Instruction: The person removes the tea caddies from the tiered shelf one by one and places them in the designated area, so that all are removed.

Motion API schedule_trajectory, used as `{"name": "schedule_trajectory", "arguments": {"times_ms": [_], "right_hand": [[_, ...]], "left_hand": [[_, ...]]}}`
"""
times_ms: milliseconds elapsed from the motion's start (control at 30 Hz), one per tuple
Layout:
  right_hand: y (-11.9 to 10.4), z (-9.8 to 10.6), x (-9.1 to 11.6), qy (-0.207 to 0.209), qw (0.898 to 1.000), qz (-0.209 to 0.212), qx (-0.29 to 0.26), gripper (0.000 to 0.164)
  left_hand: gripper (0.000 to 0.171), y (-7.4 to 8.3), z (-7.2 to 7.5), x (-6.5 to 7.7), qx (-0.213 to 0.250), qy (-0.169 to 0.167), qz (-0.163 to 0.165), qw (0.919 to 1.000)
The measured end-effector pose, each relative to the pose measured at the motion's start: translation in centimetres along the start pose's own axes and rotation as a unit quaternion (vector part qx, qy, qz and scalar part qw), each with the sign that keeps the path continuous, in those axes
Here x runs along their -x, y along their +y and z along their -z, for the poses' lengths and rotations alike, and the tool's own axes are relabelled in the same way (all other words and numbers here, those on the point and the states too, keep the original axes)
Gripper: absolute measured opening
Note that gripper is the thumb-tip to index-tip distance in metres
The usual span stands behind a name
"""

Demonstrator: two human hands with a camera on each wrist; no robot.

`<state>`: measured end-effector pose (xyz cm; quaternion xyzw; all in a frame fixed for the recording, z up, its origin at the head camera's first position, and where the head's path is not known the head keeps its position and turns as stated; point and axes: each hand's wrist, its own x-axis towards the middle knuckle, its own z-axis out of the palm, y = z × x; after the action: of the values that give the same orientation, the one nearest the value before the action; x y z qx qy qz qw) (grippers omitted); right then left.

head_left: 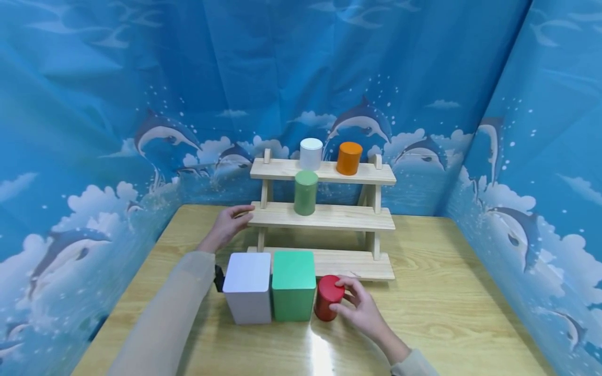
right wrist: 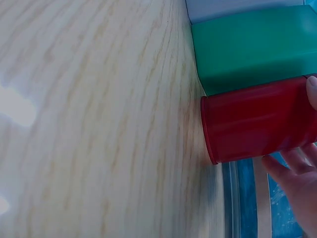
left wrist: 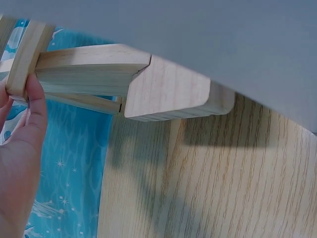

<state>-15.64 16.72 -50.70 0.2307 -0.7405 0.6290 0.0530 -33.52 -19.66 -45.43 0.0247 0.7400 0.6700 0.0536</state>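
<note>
The red can (head_left: pixel 326 301) is upright, held in the curled fingers of the right hand (head_left: pixel 363 312), farther from the back edge of the table (head_left: pixel 437 297) than the wooden stand (head_left: pixel 374 198). Toward the table's left edge, the green box (head_left: pixel 293 290) is just beside it, then the white box (head_left: pixel 247 292); both hide part of the bottom shelf (head_left: pixel 357 263). The left hand (head_left: pixel 228 226) pinches the middle shelf (head_left: pixel 352 215), where a green can (head_left: pixel 305 193) stands.

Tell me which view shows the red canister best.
The head view: the red canister shows top and side, the right hand gripping it. The right wrist view shows its side larger but not its top face; the left wrist view shows none of it.
</note>
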Motion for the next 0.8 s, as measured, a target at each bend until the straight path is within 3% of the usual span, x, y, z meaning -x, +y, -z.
{"name": "schedule_trajectory", "arguments": {"times_ms": [333, 800], "right_hand": [[-0.2, 0.7, -0.2, -0.018, 0.998, 0.052, -0.005, 0.052], [-1.0, 1.3, -1.5, 0.012, 0.995, 0.084, -0.048, 0.042]], "left_hand": [[0.04, 0.0, 0.0, 0.2, 0.004, -0.001, -0.006, 1.0], [0.04, 0.3, -0.3, 0.3, 0.008, 0.003, -0.001, 1.0]]}}
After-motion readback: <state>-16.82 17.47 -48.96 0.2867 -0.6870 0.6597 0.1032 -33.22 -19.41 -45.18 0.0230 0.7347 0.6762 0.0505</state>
